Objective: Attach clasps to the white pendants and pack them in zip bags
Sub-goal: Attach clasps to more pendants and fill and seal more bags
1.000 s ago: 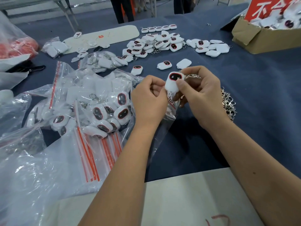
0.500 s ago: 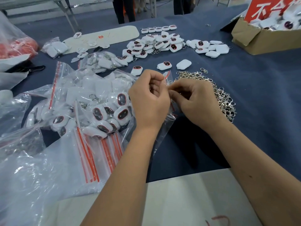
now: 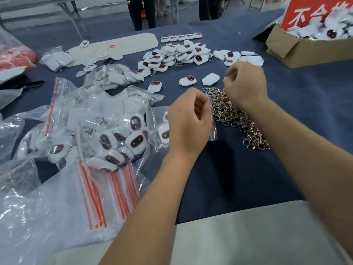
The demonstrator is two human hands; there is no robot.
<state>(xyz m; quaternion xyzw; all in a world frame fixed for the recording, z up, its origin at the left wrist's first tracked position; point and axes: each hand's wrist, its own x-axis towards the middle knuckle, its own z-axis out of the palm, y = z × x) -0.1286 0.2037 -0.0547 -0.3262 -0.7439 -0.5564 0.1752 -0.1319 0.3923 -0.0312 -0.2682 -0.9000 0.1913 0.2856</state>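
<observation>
My left hand (image 3: pixel 189 123) pinches the red-striped top of a small zip bag (image 3: pixel 162 129) that holds a white pendant with a dark red-rimmed face. My right hand (image 3: pixel 245 83) hovers with loosely curled fingers above the heap of metal clasps (image 3: pixel 235 115), apart from the bag; nothing shows in its fingers. Loose white pendants (image 3: pixel 188 80) lie just beyond the clasps, with a bigger cluster (image 3: pixel 175 54) farther back.
A pile of filled zip bags (image 3: pixel 107 134) and flat unused bags (image 3: pixel 107 196) lies at the left. A cardboard box (image 3: pixel 305 52) of pendants stands at the back right. A pale board (image 3: pixel 248 236) covers the near table edge. A white tray (image 3: pixel 118 44) sits at the back.
The pendant went from my right hand into the zip bag. My right hand then let go of the bag and rose up and right, over the clasps. My left hand moved the bag lower.
</observation>
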